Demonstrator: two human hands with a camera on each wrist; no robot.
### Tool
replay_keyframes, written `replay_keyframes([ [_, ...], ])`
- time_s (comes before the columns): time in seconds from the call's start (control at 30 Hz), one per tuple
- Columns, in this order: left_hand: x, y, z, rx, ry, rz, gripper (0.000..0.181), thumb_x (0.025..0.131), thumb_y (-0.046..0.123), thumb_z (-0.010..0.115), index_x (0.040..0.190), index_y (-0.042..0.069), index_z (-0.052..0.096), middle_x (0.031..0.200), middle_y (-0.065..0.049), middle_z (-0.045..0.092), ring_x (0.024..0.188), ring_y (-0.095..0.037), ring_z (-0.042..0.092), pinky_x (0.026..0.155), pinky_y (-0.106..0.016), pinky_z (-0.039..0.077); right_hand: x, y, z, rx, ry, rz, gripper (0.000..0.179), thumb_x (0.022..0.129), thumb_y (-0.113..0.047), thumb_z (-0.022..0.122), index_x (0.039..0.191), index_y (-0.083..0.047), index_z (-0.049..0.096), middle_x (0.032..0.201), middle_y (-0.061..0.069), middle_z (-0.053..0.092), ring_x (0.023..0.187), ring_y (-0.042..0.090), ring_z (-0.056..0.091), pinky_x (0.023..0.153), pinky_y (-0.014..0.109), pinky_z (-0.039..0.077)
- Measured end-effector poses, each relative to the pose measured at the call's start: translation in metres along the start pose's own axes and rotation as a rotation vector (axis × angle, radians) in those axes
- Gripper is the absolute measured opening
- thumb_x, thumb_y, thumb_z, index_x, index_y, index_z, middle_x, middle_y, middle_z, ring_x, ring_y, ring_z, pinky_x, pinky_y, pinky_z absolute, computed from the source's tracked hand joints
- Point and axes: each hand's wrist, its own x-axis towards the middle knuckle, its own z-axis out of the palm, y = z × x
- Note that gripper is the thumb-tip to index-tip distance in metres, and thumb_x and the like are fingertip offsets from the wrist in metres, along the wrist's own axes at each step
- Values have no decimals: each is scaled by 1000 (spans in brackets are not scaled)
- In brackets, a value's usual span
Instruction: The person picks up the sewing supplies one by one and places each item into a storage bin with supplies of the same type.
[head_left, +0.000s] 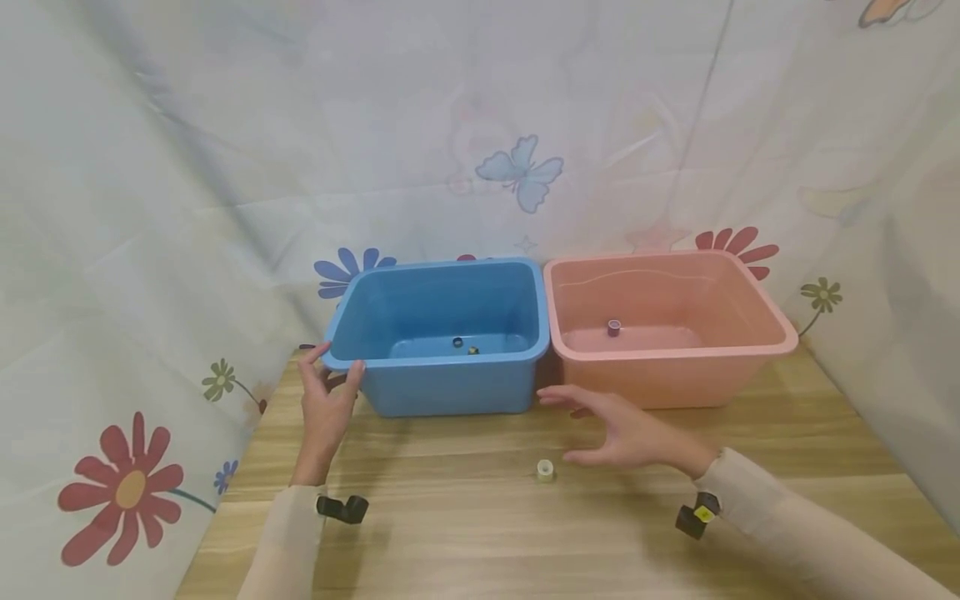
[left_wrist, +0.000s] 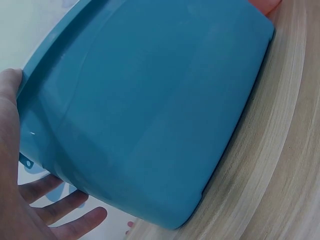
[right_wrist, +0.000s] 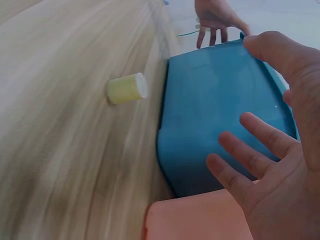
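Note:
My left hand (head_left: 327, 410) holds the front left corner of a blue plastic tub (head_left: 450, 387), the thumb at the front rim and the fingers round the side. In the left wrist view several fingertips (left_wrist: 92, 218) lie along the tub's side wall. Spread and holding nothing, my right hand (head_left: 626, 429) hovers over the table before the gap between the tubs. Just left of its thumb a small pale yellow cylinder (head_left: 545, 472) with a hollow, whitish top stands on the table. The right wrist view shows this cylinder (right_wrist: 126, 89) apart from the hand.
A pink tub (head_left: 667, 379) stands right beside the blue one on the wooden table (head_left: 480, 533). Inside the pink tub is a small purple cylinder (head_left: 613, 327). Two small dark pieces (head_left: 457, 342) lie in the blue tub. A patterned curtain (head_left: 420, 150) hangs behind.

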Motion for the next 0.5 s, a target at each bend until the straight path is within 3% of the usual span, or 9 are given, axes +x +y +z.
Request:
replay_keyframes([
  [0.1, -2, 6, 0, 1, -5, -5, 72, 101, 35, 66, 156, 18, 23, 155, -22, 42, 123, -41, 57, 79, -20, 48, 0, 4, 4, 3, -15, -3, 81, 88, -39, 82, 156, -23, 41, 150, -7, 53, 131, 18, 56, 101, 46, 51],
  [0.2, -1, 3, 0, 7, -1, -6, 72, 100, 37, 66, 156, 22, 23, 156, -19, 42, 124, -39, 57, 79, -21, 48, 0, 8, 9, 3, -22, -17, 82, 87, -31, 84, 155, -16, 42, 149, -3, 54, 129, 20, 57, 100, 47, 52],
  [0.33, 2, -8, 1, 13, 11, 10, 71, 99, 42, 67, 155, 29, 25, 155, -16, 44, 123, -36, 58, 79, -21, 49, 0, 14, 15, 25, -54, -5, 85, 85, -25, 87, 156, -19, 40, 151, -1, 51, 131, 26, 55, 100, 51, 51],
  [0.5, 4, -13, 1, 9, 22, 49, 69, 99, 44, 67, 153, 30, 27, 152, -17, 46, 119, -37, 60, 77, -21, 50, 0, 16, 22, 52, -101, 7, 91, 82, -25, 89, 157, -19, 38, 156, 2, 46, 135, 34, 50, 103, 57, 47],
])
